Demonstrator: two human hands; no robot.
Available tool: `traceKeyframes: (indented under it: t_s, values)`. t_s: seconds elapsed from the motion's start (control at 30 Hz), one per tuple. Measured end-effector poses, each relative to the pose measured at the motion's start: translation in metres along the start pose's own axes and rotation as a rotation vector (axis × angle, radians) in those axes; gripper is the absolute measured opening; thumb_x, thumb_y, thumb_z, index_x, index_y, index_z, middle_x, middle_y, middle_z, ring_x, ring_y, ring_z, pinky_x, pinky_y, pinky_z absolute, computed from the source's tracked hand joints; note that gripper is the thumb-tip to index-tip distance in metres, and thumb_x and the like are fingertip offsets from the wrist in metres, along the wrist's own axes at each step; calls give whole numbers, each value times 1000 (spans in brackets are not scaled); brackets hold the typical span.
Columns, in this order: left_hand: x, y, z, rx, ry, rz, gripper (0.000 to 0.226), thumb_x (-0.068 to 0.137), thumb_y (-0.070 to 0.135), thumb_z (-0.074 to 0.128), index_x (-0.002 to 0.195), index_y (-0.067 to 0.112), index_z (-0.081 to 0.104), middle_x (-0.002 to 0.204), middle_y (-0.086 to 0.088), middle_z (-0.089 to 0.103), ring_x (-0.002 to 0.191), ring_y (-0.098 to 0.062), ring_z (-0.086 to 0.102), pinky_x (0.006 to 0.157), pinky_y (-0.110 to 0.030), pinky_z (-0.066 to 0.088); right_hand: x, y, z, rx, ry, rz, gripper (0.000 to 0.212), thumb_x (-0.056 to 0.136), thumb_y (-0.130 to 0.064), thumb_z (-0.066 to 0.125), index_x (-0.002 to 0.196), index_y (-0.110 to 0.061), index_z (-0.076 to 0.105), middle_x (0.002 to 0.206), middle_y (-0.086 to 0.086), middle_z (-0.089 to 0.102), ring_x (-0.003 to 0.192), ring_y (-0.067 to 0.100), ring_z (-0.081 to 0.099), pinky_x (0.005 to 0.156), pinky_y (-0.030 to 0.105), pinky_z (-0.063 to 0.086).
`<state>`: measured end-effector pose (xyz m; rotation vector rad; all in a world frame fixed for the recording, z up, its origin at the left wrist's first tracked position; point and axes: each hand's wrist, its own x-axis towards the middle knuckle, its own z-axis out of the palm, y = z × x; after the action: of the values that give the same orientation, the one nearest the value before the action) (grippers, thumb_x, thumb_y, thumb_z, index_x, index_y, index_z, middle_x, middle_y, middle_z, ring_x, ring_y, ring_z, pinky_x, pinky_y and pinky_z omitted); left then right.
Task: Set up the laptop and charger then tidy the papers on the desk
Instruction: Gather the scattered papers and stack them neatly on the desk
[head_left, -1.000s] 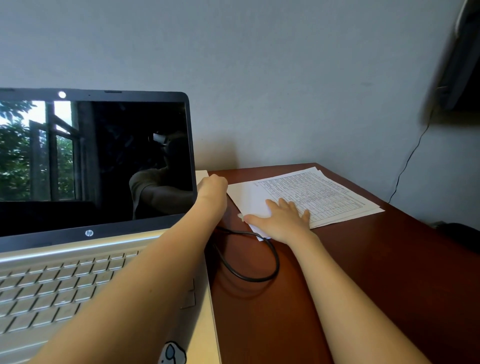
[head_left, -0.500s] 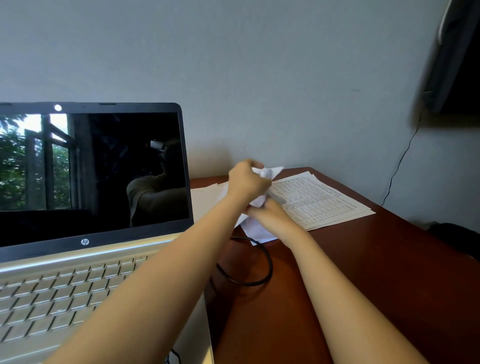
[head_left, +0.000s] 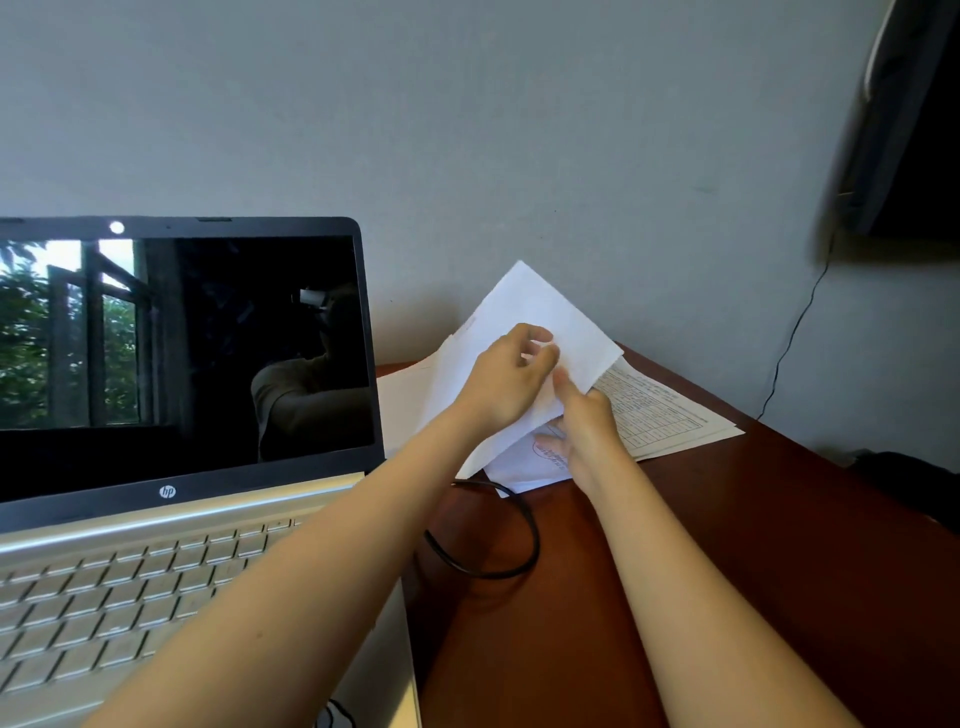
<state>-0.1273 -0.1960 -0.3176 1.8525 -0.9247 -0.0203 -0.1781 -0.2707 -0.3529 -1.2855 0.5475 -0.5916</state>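
Note:
An open silver laptop (head_left: 171, 493) with a dark screen stands at the left of the brown desk (head_left: 727, 545). A black charger cable (head_left: 519, 551) loops on the desk beside its right edge. My left hand (head_left: 506, 382) grips a bundle of white sheets (head_left: 540, 312) and holds it tilted up off the desk. My right hand (head_left: 584, 428) pinches the bundle's lower right edge, over a stamped sheet (head_left: 519, 470) that lies flat. More printed papers (head_left: 660, 415) with tables lie flat at the far right of the desk.
A grey wall stands just behind the desk. A dark object (head_left: 904, 119) hangs on the wall at the upper right with a thin wire (head_left: 789, 338) running down from it. Something black (head_left: 909, 483) lies past the desk's right edge.
Both hands were down on the papers. My left hand has lifted a bundle of sheets up and tilted it, and my right hand has moved in to pinch its edge.

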Motion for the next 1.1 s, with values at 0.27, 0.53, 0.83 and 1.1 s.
traceKeyframes:
  t_s: [0.27,0.53,0.83,1.1]
  values:
    - [-1,-2,-18,103,238,-2,34,96,26,44,128,14,48,129,-11,47,117,-26,46,104,-38,34,-7,-11,0,421,3,-47,29,99,-22,45,126,-13,52,108,7,61,92,23,61,81,40,49]
    - [-1,-16,-23,246,192,-267,49,92,27,47,138,13,34,136,-19,40,125,-37,40,106,-42,32,11,-3,-40,156,486,-74,24,96,-14,45,112,-1,58,113,16,62,96,27,58,89,39,50]
    - [-8,-43,-22,263,-28,-674,78,90,19,56,149,7,6,149,-20,18,137,-34,24,110,-39,29,12,5,-51,-446,584,-174,39,92,-3,52,129,2,42,131,20,53,118,36,53,90,38,45]
    - [-7,-49,-26,188,-41,-637,77,84,13,62,145,5,15,145,-19,30,133,-35,33,106,-41,36,16,11,-50,-920,684,-234,87,79,2,62,148,-12,12,152,15,16,136,34,22,106,45,29]
